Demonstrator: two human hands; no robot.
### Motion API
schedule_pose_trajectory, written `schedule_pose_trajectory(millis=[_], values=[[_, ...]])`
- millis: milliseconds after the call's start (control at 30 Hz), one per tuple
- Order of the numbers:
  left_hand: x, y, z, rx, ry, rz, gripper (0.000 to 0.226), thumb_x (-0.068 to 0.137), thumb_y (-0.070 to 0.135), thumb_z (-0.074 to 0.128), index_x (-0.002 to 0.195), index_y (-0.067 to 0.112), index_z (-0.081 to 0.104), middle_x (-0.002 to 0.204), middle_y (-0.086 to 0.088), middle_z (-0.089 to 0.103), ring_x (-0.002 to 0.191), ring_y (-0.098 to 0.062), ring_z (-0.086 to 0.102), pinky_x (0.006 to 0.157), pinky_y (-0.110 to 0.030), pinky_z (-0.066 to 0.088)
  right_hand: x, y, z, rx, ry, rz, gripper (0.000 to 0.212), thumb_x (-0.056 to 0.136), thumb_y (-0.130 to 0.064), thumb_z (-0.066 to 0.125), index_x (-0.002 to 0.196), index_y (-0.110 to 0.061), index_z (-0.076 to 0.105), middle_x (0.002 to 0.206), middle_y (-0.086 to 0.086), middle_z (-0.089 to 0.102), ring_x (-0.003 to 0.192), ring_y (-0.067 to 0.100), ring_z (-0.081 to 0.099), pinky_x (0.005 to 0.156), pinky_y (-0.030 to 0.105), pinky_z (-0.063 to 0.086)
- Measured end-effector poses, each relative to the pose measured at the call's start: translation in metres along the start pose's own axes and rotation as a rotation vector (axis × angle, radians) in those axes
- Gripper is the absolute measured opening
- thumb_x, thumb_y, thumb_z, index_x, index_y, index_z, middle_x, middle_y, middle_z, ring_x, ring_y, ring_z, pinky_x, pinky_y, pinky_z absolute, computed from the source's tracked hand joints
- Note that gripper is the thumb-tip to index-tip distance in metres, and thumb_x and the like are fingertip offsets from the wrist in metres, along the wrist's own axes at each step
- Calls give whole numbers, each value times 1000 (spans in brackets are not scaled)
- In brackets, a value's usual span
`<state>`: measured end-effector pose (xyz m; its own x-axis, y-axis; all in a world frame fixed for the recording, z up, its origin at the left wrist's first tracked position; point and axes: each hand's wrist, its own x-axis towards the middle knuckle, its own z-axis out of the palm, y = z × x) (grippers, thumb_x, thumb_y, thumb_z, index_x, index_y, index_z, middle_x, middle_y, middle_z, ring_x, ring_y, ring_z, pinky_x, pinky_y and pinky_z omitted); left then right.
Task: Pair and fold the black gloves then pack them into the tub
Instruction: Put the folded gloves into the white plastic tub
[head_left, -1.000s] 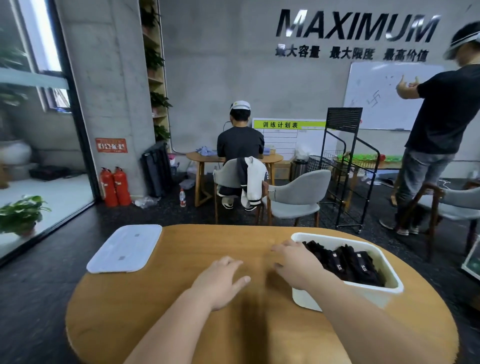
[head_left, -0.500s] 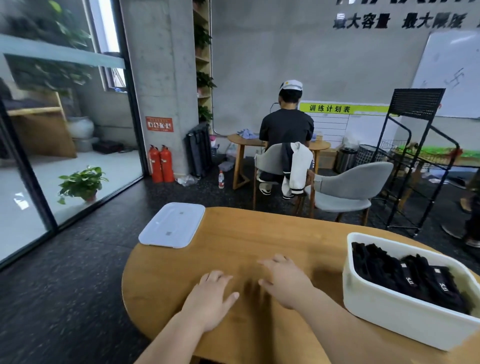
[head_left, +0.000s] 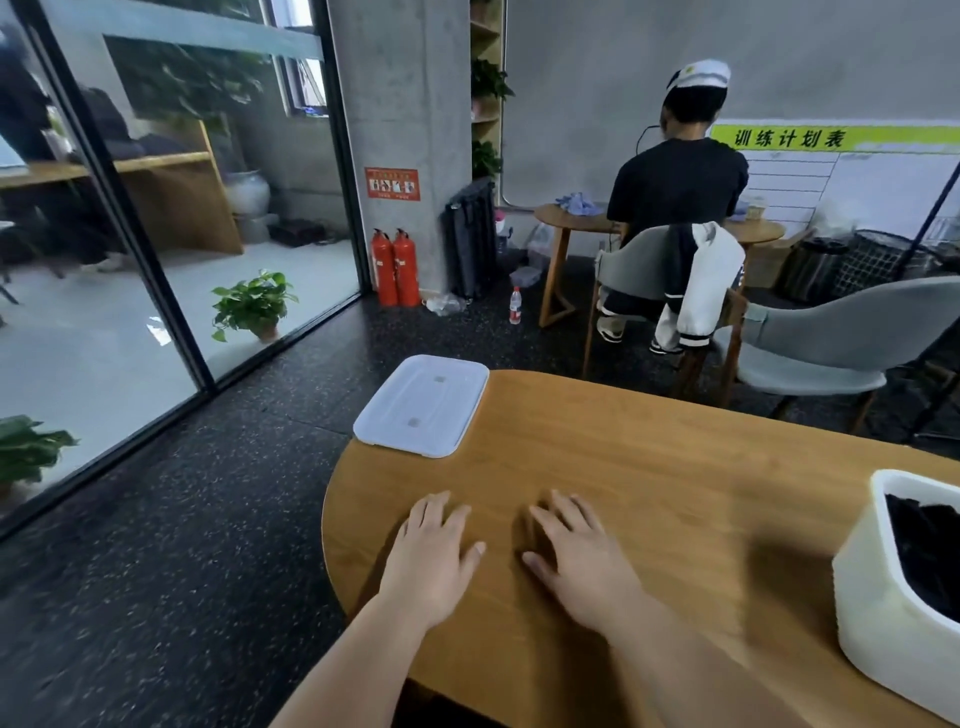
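Tub (head_left: 883, 597) right, lid (head_left: 421, 405) left (2 extinguishers (head_left: 395, 267) beyond)

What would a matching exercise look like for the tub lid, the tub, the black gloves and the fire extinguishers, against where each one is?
Things: 1 tub lid; 2 tub; 3 black gloves; 4 fire extinguishers.
Places: A floor, beside the concrete pillar; B inside the tub; C far left edge of the table; D right side of the table.
Pairs: 1-C, 2-D, 3-B, 4-A.

Smooth matt wood table (head_left: 649, 467) — white plastic tub (head_left: 878, 613), translucent lid (head_left: 421, 405)
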<state>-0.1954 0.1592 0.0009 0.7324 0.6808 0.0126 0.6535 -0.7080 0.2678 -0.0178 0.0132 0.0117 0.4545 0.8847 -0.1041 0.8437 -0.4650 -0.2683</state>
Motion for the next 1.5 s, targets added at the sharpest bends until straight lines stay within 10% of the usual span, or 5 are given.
schedule_pose_trajectory(millis=[233, 733, 1133, 1367, 1500], values=[[33, -21, 7, 37, 35, -31, 68, 109, 60, 32, 168, 30, 16, 177, -1, 0, 163, -23, -4, 132, -43, 13, 9, 0, 28, -74, 59, 30, 71, 104, -71, 13, 167, -39, 5, 175, -6, -13, 161, 19, -17, 130, 41, -5], [81, -19, 24, 4, 99, -124, 74, 108, 62, 30, 168, 20, 19, 175, 3, 20, 164, -18, 0, 132, -40, 15, 8, 4, 31, -56, 139, 11, 66, 106, -68, 15, 166, -41, 12, 175, -10, -6, 161, 15, -14, 129, 37, -4], [-1, 23, 20, -24, 166, 117, 50, 110, 52, 40, 156, 31, 45, 161, 13, 45, 158, -7, 24, 122, -27, 34, -12, 13, 43, 44, 389, -10, 54, 106, -44, 48, 156, -24, 46, 168, -4, 34, 157, 21, 26, 124, 43, 34], [-42, 43, 34, -32, 201, 193, 5, 102, 38, 65, 100, 34, 67, 95, 18, 60, 87, -2, 59, 69, -21, 53, -55, 24, 51, -12, 422, -44, 46, 101, -35, 58, 146, -26, 56, 158, -8, 47, 151, 23, 36, 115, 42, 43], [-58, 51, 50, 33, 221, 248, 25, 87, 22, 85, 84, 33, 63, 82, 18, 52, 72, -3, 52, 58, -20, 52, -83, 30, 47, -36, 445, -59, 38, 92, -28, 72, 129, -30, 67, 138, -10, 62, 141, 22, 50, 107, 41, 50]])
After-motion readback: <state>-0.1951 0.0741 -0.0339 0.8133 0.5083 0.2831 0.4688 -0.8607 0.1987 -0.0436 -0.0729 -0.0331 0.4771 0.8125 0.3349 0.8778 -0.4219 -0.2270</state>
